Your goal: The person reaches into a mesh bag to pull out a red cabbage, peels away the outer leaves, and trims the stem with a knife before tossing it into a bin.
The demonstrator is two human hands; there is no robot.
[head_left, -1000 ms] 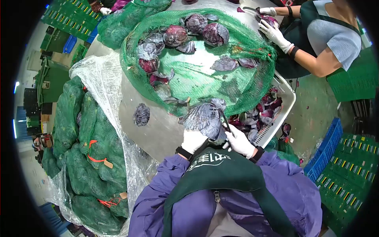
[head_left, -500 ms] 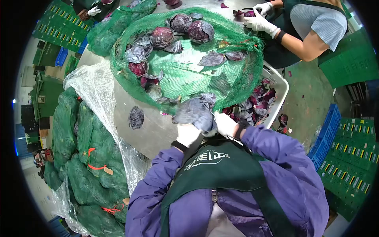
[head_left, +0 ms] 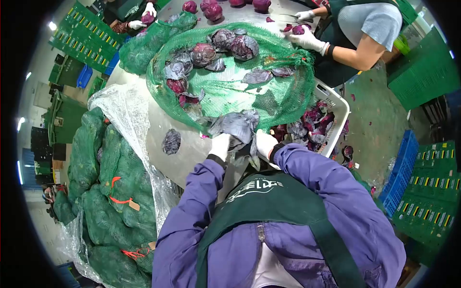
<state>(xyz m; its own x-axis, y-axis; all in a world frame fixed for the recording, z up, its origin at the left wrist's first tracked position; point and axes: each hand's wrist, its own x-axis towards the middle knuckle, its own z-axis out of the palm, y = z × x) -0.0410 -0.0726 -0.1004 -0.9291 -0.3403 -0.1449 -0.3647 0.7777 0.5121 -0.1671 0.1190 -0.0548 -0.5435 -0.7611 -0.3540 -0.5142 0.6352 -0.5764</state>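
Steel table (head_left: 192,158), grey and bare at its near edge, carries everything I'm watching, and most of it is covered by a wide green mesh net sack (head_left: 230,91) spread open with loose purple-red cabbage heads (head_left: 204,54) scattered on it. Beside the table's right edge sits a white slotted plastic crate (head_left: 338,108) filled with discarded purple leaves. At the near edge, touching the net's rim, is the dusty grey-purple red cabbage (head_left: 237,126) I'm working on, its outer leaves limp, wrinkled and hanging loose. My white-gloved left hand (head_left: 220,146) is curled around its lower left side, fingers closed on the leaves; my white-gloved right hand (head_left: 265,144) grips the right side, fingers wrapped tight, though I cannot tell whether anything else sits in that palm. I judge this to be the stripping step, with the wilted wrappers coming away from the head. The next move would call for a firm peel downward while the other hand steadies the head. Across the table, another person's gloved hand (head_left: 307,41) rests on a cabbage piece.
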